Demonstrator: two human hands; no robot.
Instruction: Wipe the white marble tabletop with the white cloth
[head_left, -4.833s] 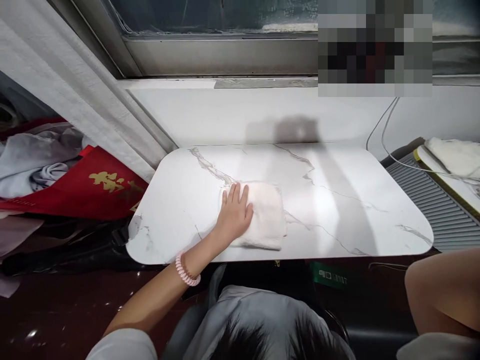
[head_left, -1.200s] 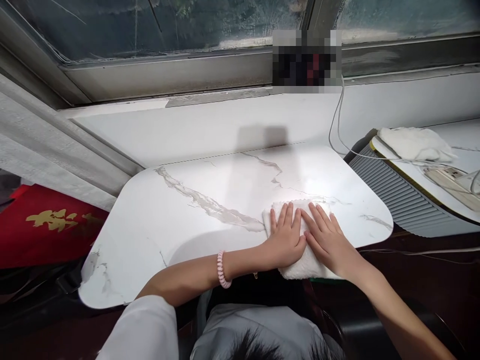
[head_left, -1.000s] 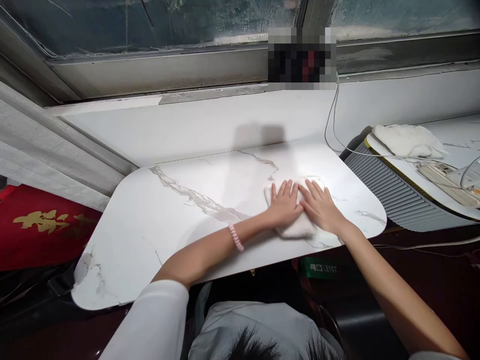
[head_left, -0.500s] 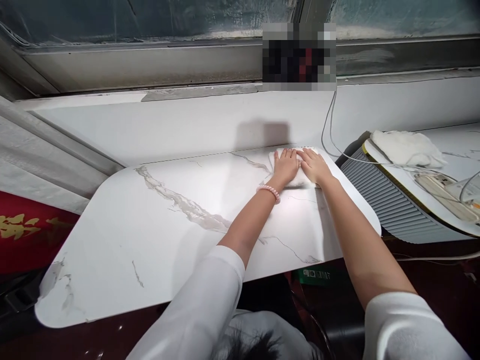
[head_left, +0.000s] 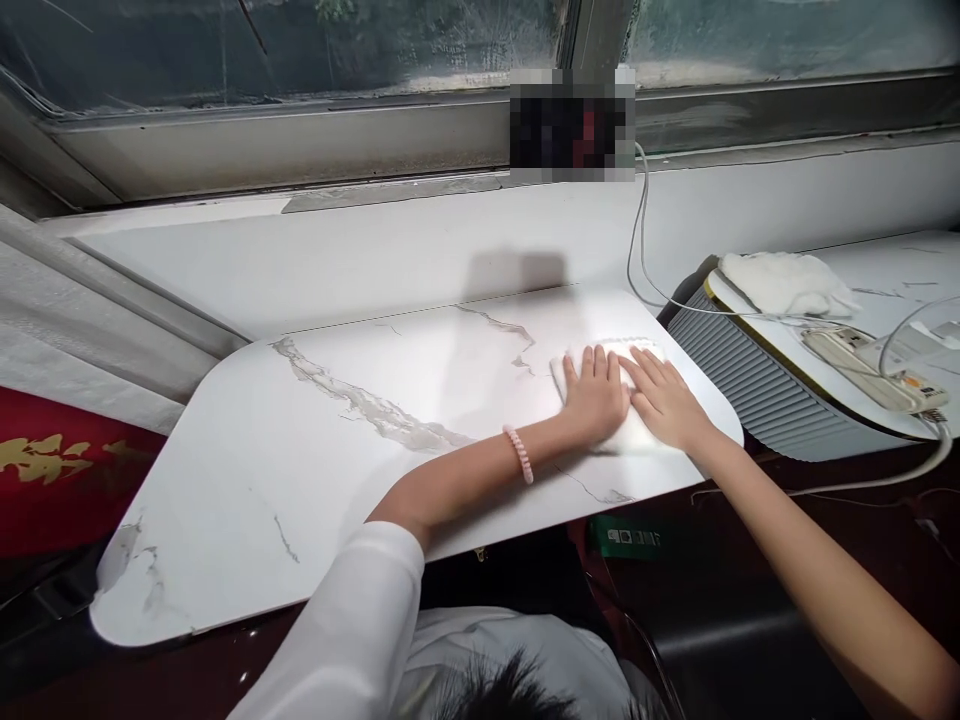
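A white cloth [head_left: 626,435] lies flat on the right part of the white marbled tabletop [head_left: 247,480]. My left hand [head_left: 596,395], below a pink bead bracelet [head_left: 518,455], presses on the cloth's left half with its fingers spread. Beside it, my right hand [head_left: 667,400] lies on the cloth's right half, its fingers stretched out and pointing up and left. The two hands nearly touch at the middle of the cloth.
To the right stands a ribbed grey cabinet [head_left: 757,390] bearing another white cloth [head_left: 787,284] and a power strip [head_left: 874,370]. A white cable [head_left: 643,230] hangs from the windowsill. Red fabric [head_left: 67,480] is at the left, and a green box [head_left: 626,537] lies below the table.
Both hands and the cloth under them have moved from the table's back edge toward its front edge and slightly right. The view has shifted a little.
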